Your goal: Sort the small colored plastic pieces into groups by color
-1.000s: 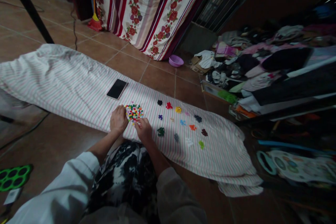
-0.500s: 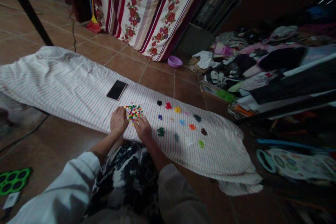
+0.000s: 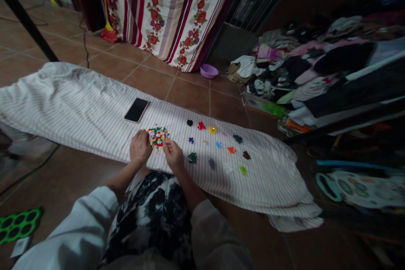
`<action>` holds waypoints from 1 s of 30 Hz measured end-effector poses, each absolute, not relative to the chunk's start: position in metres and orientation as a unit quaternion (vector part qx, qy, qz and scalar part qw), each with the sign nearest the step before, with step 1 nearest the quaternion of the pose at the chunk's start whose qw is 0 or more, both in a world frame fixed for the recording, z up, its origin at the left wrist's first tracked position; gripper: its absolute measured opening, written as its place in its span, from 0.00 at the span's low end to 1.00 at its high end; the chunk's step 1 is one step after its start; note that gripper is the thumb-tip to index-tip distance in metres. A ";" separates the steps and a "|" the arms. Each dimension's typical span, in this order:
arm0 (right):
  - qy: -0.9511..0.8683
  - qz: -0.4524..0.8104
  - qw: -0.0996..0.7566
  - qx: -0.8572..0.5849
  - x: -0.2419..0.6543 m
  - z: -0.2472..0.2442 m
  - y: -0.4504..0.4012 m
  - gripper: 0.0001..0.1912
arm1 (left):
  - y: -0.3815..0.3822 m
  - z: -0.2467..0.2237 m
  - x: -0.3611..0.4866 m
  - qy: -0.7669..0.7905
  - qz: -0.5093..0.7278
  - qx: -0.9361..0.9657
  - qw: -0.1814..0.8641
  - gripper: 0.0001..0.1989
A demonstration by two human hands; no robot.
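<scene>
A mixed pile of small coloured pieces [image 3: 158,136] lies on the striped cloth [image 3: 104,114] between my hands. My left hand [image 3: 140,147] rests against the pile's left edge, its fingers together; anything under them is hidden. At the right edge of the pile, my right hand [image 3: 173,154] has thumb and fingertips pinched, and what is between them is too small to make out. To the right lie small one-colour groups, among them black [image 3: 189,122], red [image 3: 201,125], yellow [image 3: 213,129], dark green [image 3: 192,157], orange [image 3: 231,150] and lime [image 3: 243,170].
A phone [image 3: 136,110] lies on the cloth left of the pile. Beyond the cloth are a purple basin [image 3: 209,71], a floral curtain [image 3: 171,12] and a red broom [image 3: 109,34]. Heaped clothes [image 3: 284,63] fill the right side, crossed by a dark bar.
The view has shifted slightly. My right hand has drawn back a little from the lower part of the pile, with its fingertips still pinched. My left hand stays beside the pile.
</scene>
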State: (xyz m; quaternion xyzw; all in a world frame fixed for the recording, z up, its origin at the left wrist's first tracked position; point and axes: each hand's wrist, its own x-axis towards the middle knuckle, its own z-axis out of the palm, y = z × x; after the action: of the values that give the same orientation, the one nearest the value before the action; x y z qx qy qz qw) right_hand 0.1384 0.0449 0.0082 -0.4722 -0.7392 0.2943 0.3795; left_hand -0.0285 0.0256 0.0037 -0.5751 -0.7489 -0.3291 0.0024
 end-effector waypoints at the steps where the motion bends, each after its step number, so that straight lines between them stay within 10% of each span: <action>1: -0.731 0.302 0.377 -0.482 0.140 0.007 0.045 0.10 | 0.025 0.004 -0.029 -0.748 -0.327 -0.578 0.006 0.15; 30: -0.626 0.106 0.438 -0.637 0.330 0.021 0.152 0.16 | 0.026 0.003 -0.035 -0.732 -0.298 -0.613 0.025 0.15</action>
State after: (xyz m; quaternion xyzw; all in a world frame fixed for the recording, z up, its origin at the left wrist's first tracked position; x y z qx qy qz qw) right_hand 0.3299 0.1516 0.0207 -0.6370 -0.6258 0.1058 0.4375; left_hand -0.0350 0.0255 0.0025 -0.6128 -0.7316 -0.2978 0.0253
